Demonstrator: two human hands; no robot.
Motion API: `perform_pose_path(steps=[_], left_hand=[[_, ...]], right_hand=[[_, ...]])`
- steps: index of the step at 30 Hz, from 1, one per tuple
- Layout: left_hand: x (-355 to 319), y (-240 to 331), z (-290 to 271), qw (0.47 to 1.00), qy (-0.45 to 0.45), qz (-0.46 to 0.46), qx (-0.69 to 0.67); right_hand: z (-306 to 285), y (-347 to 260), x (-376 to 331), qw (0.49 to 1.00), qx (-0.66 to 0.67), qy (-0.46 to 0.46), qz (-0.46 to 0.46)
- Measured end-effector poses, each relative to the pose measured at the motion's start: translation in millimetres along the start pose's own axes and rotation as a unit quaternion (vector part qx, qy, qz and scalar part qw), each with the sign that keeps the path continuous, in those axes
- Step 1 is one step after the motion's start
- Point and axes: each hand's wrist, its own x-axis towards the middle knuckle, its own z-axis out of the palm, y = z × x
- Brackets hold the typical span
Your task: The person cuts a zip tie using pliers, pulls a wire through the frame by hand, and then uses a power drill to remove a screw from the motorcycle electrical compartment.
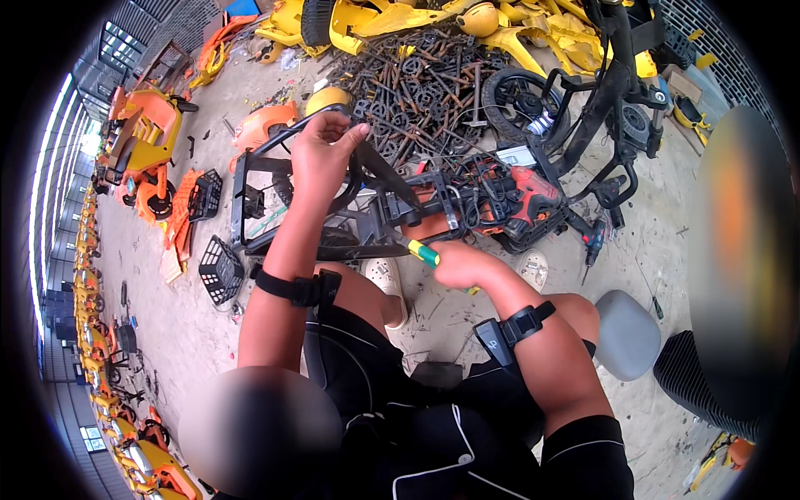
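Note:
A black metal scooter frame lies on the floor in front of my knees, with wiring and parts mounted along it. My right hand is closed around a screwdriver with a green and yellow handle, beside the frame's near tube. The screwdriver's tip cannot be made out. Over the far left part of the frame, my left hand is raised with its fingers curled in toward the thumb. Whatever those fingers hold, if anything, is hidden.
A red cordless power tool rests on the frame's right part; a drill stands nearby. Beyond lies a heap of rusty metal parts. Black baskets sit at left, a grey seat at right. Scooters line the left side.

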Motion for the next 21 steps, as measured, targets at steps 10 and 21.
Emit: perform_pose_path(steps=[10, 21], left_hand=[[7, 11, -38, 0.981, -0.156, 0.081, 0.081], [8, 22, -21, 0.938, -0.104, 0.222, 0.245]], right_hand=[[-5, 2, -4, 1.0, -0.021, 0.014, -0.007], [-7, 9, 6, 1.0, -0.018, 0.008, -0.012]])
